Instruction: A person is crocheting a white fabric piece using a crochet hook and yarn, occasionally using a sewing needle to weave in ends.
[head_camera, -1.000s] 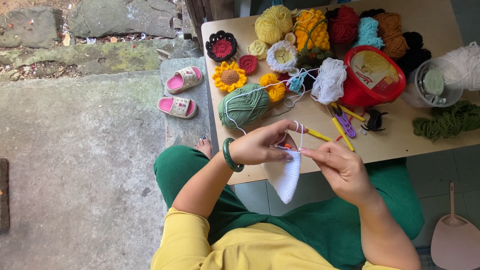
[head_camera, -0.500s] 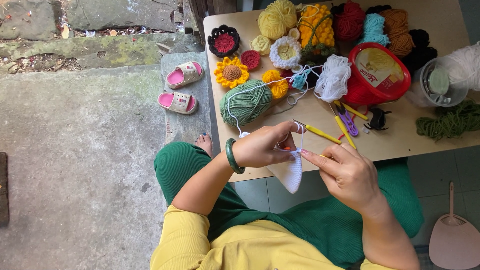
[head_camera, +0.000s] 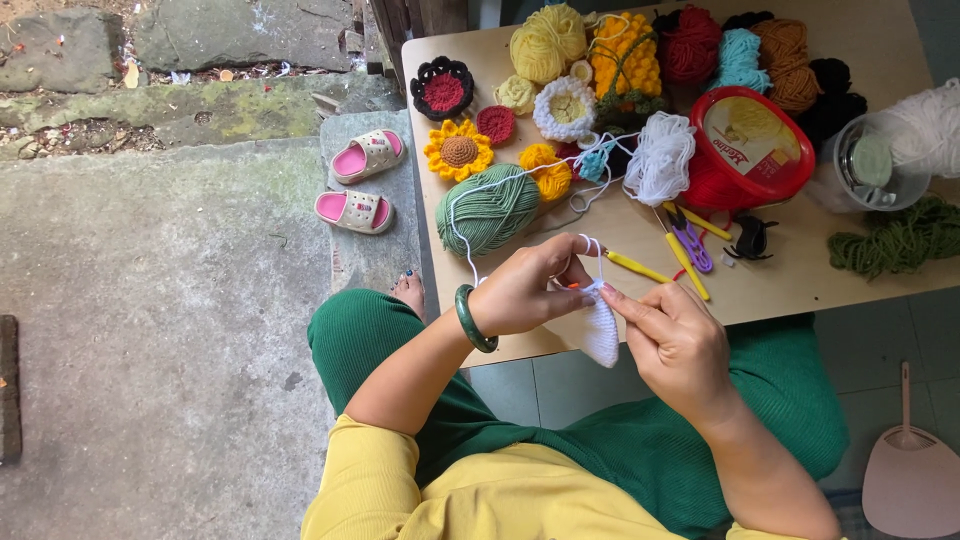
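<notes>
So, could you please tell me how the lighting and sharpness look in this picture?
Head view: soft, even daylight with only faint shadows; the left hand, right hand and white crochet piece look sharp; a little glare sits on the red tub's lid; the table edge leans slightly, which suggests a wide lens.

Table (head_camera: 850, 270) far right, yarn balls (head_camera: 620, 50) along its far edge; tub (head_camera: 750, 140) right of them. Slippers (head_camera: 360, 180) on ground, left of table.
</notes>
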